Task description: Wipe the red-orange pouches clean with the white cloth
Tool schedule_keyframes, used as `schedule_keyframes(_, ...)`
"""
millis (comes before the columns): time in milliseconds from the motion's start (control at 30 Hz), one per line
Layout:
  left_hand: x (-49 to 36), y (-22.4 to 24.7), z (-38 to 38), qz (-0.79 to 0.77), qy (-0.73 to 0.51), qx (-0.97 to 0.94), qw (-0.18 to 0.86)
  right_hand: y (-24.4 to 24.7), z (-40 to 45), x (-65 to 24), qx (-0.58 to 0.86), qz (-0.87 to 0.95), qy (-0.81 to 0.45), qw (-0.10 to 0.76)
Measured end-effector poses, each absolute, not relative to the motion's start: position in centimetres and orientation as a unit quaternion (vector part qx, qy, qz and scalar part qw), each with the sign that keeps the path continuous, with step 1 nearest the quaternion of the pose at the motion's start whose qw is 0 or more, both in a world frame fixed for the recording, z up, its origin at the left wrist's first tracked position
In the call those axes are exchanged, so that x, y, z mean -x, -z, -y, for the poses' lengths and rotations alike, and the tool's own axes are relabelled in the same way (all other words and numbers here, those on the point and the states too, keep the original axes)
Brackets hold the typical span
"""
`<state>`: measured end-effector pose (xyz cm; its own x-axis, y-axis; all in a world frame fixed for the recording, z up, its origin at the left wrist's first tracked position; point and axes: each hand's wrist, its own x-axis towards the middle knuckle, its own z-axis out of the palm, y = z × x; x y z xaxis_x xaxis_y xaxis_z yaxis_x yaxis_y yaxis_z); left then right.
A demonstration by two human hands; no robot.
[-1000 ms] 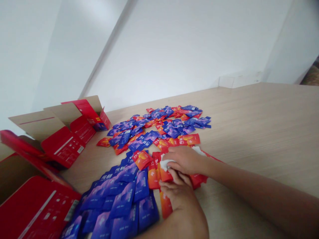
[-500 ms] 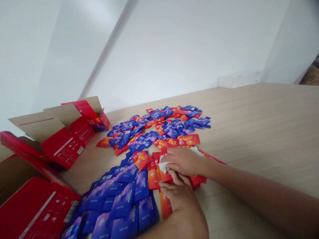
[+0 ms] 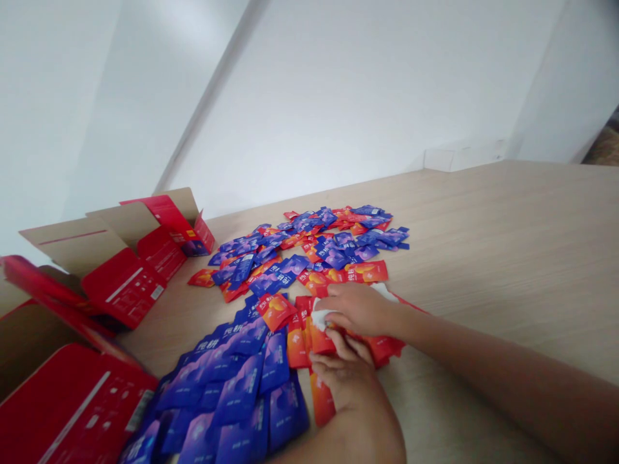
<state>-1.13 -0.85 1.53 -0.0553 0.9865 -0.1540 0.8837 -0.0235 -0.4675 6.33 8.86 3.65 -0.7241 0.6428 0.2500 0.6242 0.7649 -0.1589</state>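
Observation:
My right hand [image 3: 355, 309] is closed on a white cloth or tissue [image 3: 321, 318], which pokes out at its fingertips and behind the wrist. It lies over several red-orange packets [image 3: 297, 341]. Just nearer, my left hand [image 3: 344, 370] rests with its fingers apart on the same red-orange packets, its fingertips close below the cloth. Left of both hands, blue-purple packets [image 3: 236, 386] are laid in overlapping rows. A single red-orange packet [image 3: 275, 310] lies tilted at the top of these rows.
Opened red cartons [image 3: 123, 290] with brown insides stand along the left side. Farther back, mixed blue and red packets [image 3: 333, 251] form a loose heap. A white box [image 3: 461, 156] sits by the wall at the table's [image 3: 507, 245] back edge.
My right hand has shifted very slightly to the right with the white cloth, over the red-orange packets. My left hand has hardly moved.

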Motion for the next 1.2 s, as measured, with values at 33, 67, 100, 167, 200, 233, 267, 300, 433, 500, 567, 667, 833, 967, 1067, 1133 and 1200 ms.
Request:
schedule_keyframes(33,1.1,-1.2,0.8,0.692,-0.223,0.676,0.117,-3.3,-9.2,-6.5,0.36,0.921,-0.024,0.146)
schedule_keyframes(67,1.1,-0.8,0.7,0.695,-0.217,0.674,0.124,-3.2,-9.5,-6.6,0.381,0.913,-0.015,0.146)
schedule_keyframes(100,1.0,-0.4,0.7,0.699,-0.212,0.669,0.135,-3.1,-9.7,-6.7,0.398,0.906,-0.008,0.146)
schedule_keyframes(167,0.9,0.3,0.6,0.707,-0.199,0.66,0.16,-3.4,-9.7,-6.9,0.418,0.895,-0.001,0.154)
schedule_keyframes(200,0.9,0.5,0.6,0.711,-0.191,0.655,0.171,-3.8,-9.5,-6.8,0.418,0.893,-0.002,0.165)
schedule_keyframes(233,0.8,0.7,0.6,0.712,-0.185,0.653,0.176,-4.2,-9.2,-6.8,0.411,0.894,-0.005,0.178)
schedule_keyframes(267,0.8,0.8,0.6,0.713,-0.18,0.654,0.177,-4.5,-8.9,-6.7,0.398,0.898,-0.01,0.19)
schedule_keyframes(300,0.8,0.8,0.6,0.713,-0.177,0.655,0.175,-4.8,-8.5,-6.6,0.377,0.905,-0.017,0.194)
schedule_keyframes(433,0.9,0.7,0.6,0.71,-0.175,0.667,0.14,-4.6,-8.1,-6.4,0.303,0.939,-0.05,0.153)
schedule_keyframes(500,1.0,0.8,0.6,0.709,-0.177,0.667,0.145,-3.9,-8.6,-6.5,0.322,0.935,-0.045,0.143)
schedule_keyframes(567,1.1,0.9,0.6,0.709,-0.177,0.664,0.162,-3.3,-9.2,-6.6,0.367,0.919,-0.021,0.145)
schedule_keyframes(667,1.1,0.8,0.6,0.711,-0.168,0.665,0.156,-3.3,-9.7,-6.9,0.418,0.895,0.005,0.155)
schedule_keyframes(833,1.0,-0.5,0.7,0.718,-0.16,0.67,0.106,-4.3,-8.8,-6.9,0.398,0.896,-0.014,0.195)
schedule_keyframes(967,1.1,-1.4,0.6,0.712,-0.178,0.674,0.077,-3.8,-8.6,-6.7,0.344,0.926,-0.037,0.154)
schedule_keyframes(1067,1.3,-1.4,0.6,0.711,-0.168,0.677,0.083,-3.2,-9.1,-6.7,0.375,0.915,-0.031,0.147)
schedule_keyframes(1133,1.4,-1.2,0.7,0.713,-0.15,0.679,0.09,-3.1,-9.5,-6.7,0.41,0.899,-0.023,0.151)
schedule_keyframes(1200,1.4,-1.0,0.8,0.715,-0.144,0.678,0.093,-3.4,-9.6,-6.8,0.429,0.888,-0.017,0.165)
